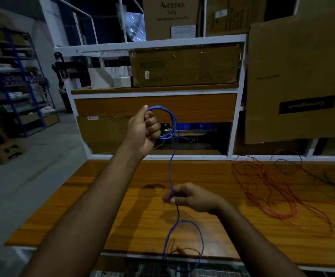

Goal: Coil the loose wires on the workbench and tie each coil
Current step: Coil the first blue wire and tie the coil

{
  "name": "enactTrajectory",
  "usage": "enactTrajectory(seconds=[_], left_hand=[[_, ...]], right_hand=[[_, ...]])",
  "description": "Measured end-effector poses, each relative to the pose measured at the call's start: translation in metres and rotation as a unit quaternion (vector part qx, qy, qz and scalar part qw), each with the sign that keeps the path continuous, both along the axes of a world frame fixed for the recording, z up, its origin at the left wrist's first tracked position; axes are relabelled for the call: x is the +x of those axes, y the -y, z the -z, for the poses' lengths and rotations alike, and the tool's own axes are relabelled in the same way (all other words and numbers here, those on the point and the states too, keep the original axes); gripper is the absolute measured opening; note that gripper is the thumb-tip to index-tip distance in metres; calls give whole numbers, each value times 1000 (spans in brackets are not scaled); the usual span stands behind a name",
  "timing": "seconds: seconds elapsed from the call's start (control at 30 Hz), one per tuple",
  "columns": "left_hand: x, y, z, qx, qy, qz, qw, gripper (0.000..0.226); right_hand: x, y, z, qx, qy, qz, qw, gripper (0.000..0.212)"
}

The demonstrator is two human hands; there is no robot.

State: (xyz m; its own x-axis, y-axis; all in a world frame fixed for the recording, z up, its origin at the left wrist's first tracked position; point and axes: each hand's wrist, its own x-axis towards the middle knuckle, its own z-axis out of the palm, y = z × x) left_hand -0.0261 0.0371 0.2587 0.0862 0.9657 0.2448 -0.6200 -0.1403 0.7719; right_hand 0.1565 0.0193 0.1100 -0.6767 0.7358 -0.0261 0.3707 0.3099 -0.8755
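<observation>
Left hand (142,132), raised at 12 o'clock, grips a small coil of blue wire (167,121); right hand (190,196) pinches its free length, which trails over the counter (122,206) edge at 6 o'clock. Light and springy, probably; grip across all turns. Orange wire (268,188) lies loose at 3 o'clock.

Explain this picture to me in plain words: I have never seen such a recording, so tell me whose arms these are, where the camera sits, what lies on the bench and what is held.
There is no machine here. A person wears one wide-angle camera on the head, looking down at their own two bare hands. The left hand is raised and grips a small coil of blue wire. The wire runs down from the coil through the pinching fingers of the right hand, then loops over the front edge of the wooden workbench. To the right on the bench lies a loose tangle of orange wire, with darker wires beyond it. Behind stand shelves with cardboard boxes.
</observation>
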Motion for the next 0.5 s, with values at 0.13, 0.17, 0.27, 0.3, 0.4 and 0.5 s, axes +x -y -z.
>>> enactTrajectory(seconds=[0.13, 0.17, 0.27, 0.3, 0.4, 0.5], left_hand=[[-9, 1, -9, 11, -1, -8, 1000, 40], [-9, 1, -10, 12, -5, -6, 1000, 40], [-2, 1, -6, 16, -17, 6, 1000, 40], [1, 2, -4, 16, -25, 9, 1000, 40], [10, 1, 4, 16, -59, 15, 998, 40], [16, 2, 12, 8, -82, 40, 996, 41]], right_hand=[[8, 6, 21, -21, -97, 78, 992, 15], [8, 8, 21, -29, -143, 120, 982, 14], [-4, 23, 5, 37, -144, 214, 966, 8], [-10, 32, -5, 83, -86, 220, 968, 7], [-25, 64, -39, 220, 112, 174, 953, 12], [-29, 90, -79, 376, 195, 134, 896, 21]])
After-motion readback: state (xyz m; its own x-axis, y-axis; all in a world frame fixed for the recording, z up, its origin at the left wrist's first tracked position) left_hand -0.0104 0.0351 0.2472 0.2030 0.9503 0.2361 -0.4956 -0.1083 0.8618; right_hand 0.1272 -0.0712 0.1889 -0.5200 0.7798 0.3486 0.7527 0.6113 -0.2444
